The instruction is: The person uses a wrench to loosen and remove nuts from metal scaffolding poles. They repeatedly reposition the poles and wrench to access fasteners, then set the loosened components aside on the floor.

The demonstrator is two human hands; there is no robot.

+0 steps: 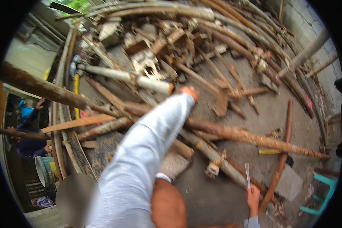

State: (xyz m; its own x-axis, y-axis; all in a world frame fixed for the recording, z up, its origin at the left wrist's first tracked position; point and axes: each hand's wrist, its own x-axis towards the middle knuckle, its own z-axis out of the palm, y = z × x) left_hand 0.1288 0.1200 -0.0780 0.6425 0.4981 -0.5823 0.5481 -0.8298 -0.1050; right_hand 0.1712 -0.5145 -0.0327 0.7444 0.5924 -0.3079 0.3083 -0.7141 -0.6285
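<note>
My left arm, in a light grey sleeve, stretches forward across the pile of pipes. My left hand [190, 93] is beside the rusty end of a pale grey pipe [152, 83]. Its fingers are mostly hidden, so neither their closure nor any contact with the pipe can be told. Low on the right, my right hand [253, 196] is closed around a silver wrench [247, 171], which points upward. Under my left forearm runs a long rusty pipe [239, 135]. Near the wrench lies a grey pipe with a clamp coupler [213, 168] on it.
Rusty scrap metal [155, 57] is heaped ahead, with long pipes [155, 12] behind it. A teal plastic stool [323, 193] stands at the right. Past the poles on the left is another person in dark clothes [28, 135], near a white bucket [43, 171].
</note>
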